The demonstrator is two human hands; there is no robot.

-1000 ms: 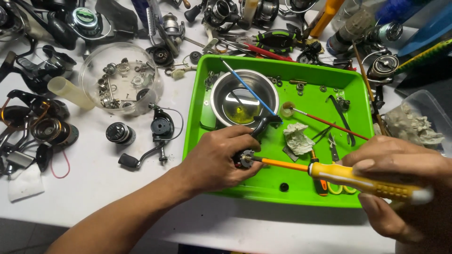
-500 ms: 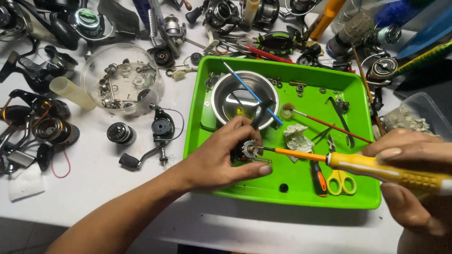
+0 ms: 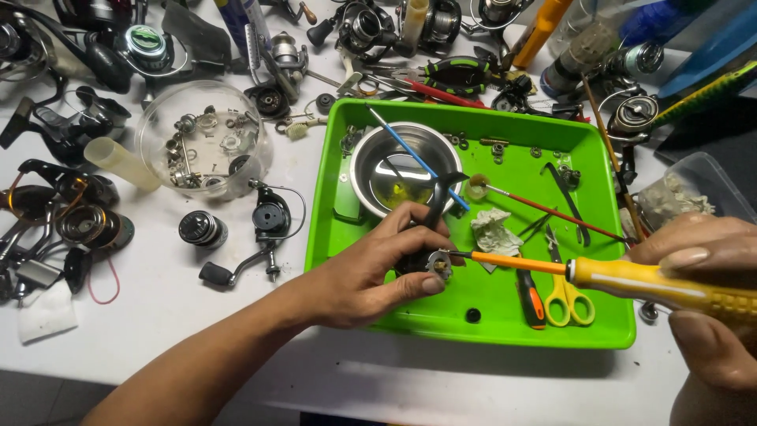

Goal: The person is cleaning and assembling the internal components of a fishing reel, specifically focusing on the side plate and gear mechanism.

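My left hand [image 3: 371, 268] grips a small black reel part [image 3: 430, 260] over the green tray [image 3: 473, 327], near its front. My right hand [image 3: 702, 308] at the right edge holds a yellow-handled screwdriver [image 3: 654, 284]. Its orange shaft runs left and the tip touches the reel part. A steel bowl [image 3: 402, 170] with yellowish liquid and a blue brush [image 3: 414, 154] sits at the tray's back left.
Yellow scissors [image 3: 564, 292], a crumpled tissue [image 3: 493, 229], a red-handled brush [image 3: 544, 209] and loose screws lie in the tray. A clear round dish of small parts [image 3: 201, 142] stands left. Fishing reels [image 3: 268, 217] and tools crowd the white table's left and back.
The screwdriver has stayed on the reel part. Both hands and the part have shifted slightly within the tray as the view moved.
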